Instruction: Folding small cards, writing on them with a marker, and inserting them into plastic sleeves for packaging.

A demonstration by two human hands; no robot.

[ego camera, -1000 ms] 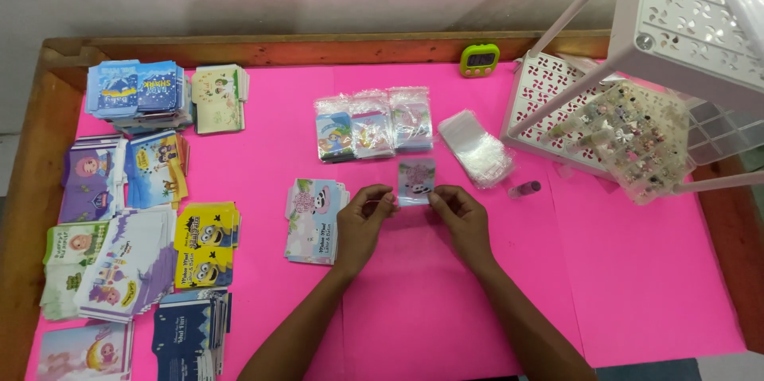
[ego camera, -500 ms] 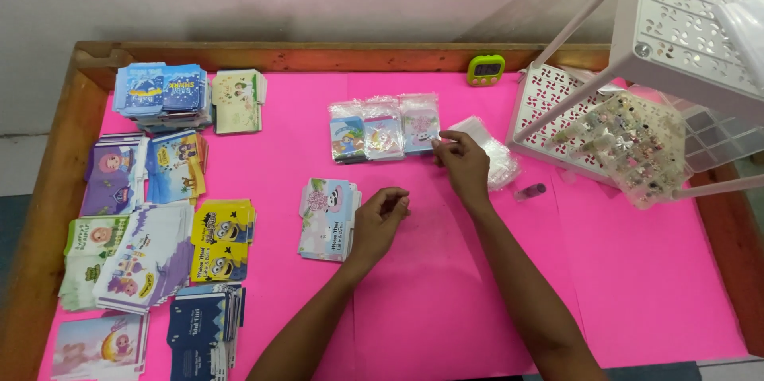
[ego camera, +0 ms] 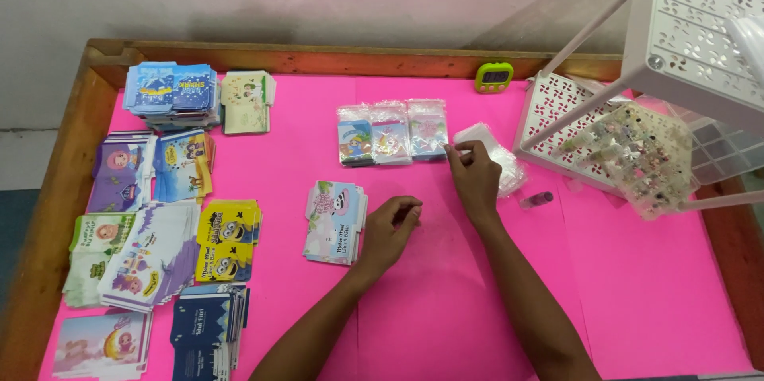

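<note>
The right hand (ego camera: 476,178) reaches forward over the pink bench (ego camera: 637,285), its fingers drawn together at the tips between the rightmost of three bagged cards (ego camera: 427,130) and a loose pile of clear plastic bags (ego camera: 497,152). The fingertips touch the edge of that pile; whether they pinch a bag or only rest on it is hard to tell, since the clear plastic barely shows against the skin. The left hand (ego camera: 388,230) lies nearer the body, loosely curled with fingers bent inward and nothing visible in it, just beside a stack of pale blue and pink cards (ego camera: 334,222) but apart from it. The three bagged cards sit side by side in a row, touching one another. Far left, several other card stacks (ego camera: 159,190) line the bench edge. To the right stands a white perforated rack (ego camera: 700,23), with a clear box of small beads (ego camera: 637,146) on its lower shelf and a green timer (ego camera: 494,76) behind.
</note>
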